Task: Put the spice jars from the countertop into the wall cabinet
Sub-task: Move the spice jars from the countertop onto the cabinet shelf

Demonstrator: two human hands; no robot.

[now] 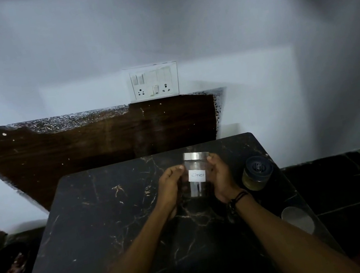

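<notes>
A clear glass jar (197, 176) with a silver lid and a white label reading "cloves" is held between both hands above the black marble countertop (116, 218). My left hand (170, 185) cups its left side and my right hand (222, 176) cups its right side. A second jar (255, 175) with a dark lid and yellowish contents stands on the countertop just right of my right hand. No wall cabinet is in view.
A white switch and socket panel (152, 81) is on the wall ahead, above a dark wooden board (80, 143). A pale round lid-like object (297, 219) sits near the counter's right edge. A dark bowl (8, 270) lies on the floor at left.
</notes>
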